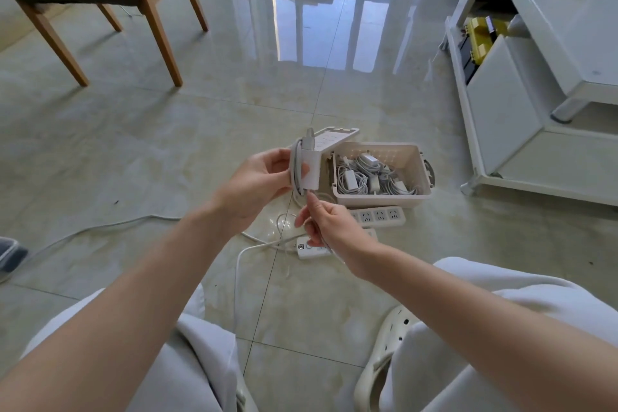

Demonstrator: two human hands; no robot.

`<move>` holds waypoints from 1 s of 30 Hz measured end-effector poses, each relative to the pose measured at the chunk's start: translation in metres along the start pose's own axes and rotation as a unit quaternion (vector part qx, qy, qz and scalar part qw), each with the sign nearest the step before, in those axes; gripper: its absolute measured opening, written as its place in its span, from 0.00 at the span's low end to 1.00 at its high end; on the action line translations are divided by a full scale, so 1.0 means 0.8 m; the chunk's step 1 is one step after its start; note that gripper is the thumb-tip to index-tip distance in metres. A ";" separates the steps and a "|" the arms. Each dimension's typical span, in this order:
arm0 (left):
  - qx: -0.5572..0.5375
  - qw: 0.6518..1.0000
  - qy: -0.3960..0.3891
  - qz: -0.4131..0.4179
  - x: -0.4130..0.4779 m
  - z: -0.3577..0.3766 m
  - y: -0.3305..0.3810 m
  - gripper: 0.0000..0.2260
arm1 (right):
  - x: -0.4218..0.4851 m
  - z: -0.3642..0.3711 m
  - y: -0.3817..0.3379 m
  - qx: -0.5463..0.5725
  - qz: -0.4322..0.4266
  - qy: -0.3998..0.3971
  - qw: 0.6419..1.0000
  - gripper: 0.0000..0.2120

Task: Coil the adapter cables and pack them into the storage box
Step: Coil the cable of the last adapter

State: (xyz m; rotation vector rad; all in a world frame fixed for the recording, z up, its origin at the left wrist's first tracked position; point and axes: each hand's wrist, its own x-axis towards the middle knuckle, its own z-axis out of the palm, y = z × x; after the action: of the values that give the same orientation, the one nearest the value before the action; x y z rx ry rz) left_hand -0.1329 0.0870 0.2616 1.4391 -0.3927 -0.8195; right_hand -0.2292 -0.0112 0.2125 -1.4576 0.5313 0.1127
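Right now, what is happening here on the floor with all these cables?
A seated person is coiling an adapter cable. The left hand holds the white adapter with cable loops around it; the right hand pinches the loose cable just below. The open storage box on the floor already holds several coiled adapters. Two power strips lie in front of it.

White adapter (pixel 311 170), pale grey cable (pixel 295 164) at left hand (pixel 264 184). Cream storage box (pixel 378 200) just beyond right hand (pixel 324 224); dotted hole pattern on far wall; white-grey contents. White power strip (pixel 378 216) beside right hand. Floor (pixel 167 150): glossy beige marbled tile, thin dark grout lines. Far beyond left hand: chair (pixel 157 20), tan wood legs, dark grey seat. Far beyond right hand: yellow case (pixel 481 40), white cabinet (pixel 501 104).
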 end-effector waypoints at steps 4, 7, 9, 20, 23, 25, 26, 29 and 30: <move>-0.059 0.996 0.051 -0.040 -0.001 0.004 -0.005 0.09 | -0.005 0.007 -0.002 -0.043 0.015 -0.015 0.999 0.22; -0.118 0.986 0.091 -0.079 -0.001 0.007 -0.005 0.06 | -0.006 0.011 -0.006 -0.129 -0.010 -0.013 0.992 0.21; -0.129 0.981 0.115 -0.083 0.000 0.008 -0.006 0.03 | -0.006 0.014 -0.008 -0.187 -0.036 -0.003 0.982 0.19; 0.273 0.935 0.191 0.122 0.003 0.002 -0.011 0.05 | -0.021 0.018 -0.017 -0.366 -0.113 0.048 0.923 0.11; 0.431 0.865 0.193 0.170 0.003 -0.002 -0.012 0.07 | -0.027 0.018 -0.022 -0.392 -0.130 0.050 0.909 0.12; 0.481 0.840 0.169 0.187 0.003 -0.006 -0.014 0.09 | -0.026 0.009 -0.033 -0.406 -0.131 0.065 0.902 0.12; 0.493 0.834 0.157 0.192 0.003 -0.008 -0.015 0.09 | -0.025 0.003 -0.040 -0.412 -0.132 0.074 0.898 0.12; 0.509 0.828 0.138 0.193 0.002 -0.010 -0.016 0.11 | -0.022 -0.016 -0.053 -0.420 -0.139 0.097 0.891 0.12; 0.511 0.827 0.136 0.191 0.002 -0.010 -0.015 0.11 | -0.021 -0.020 -0.054 -0.427 -0.145 0.105 0.886 0.12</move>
State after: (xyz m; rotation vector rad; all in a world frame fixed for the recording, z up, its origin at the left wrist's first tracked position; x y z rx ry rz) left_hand -0.1293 0.0922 0.2482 2.3180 -0.9496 0.0054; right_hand -0.2313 -0.0279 0.2586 -2.4206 0.4446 -0.0660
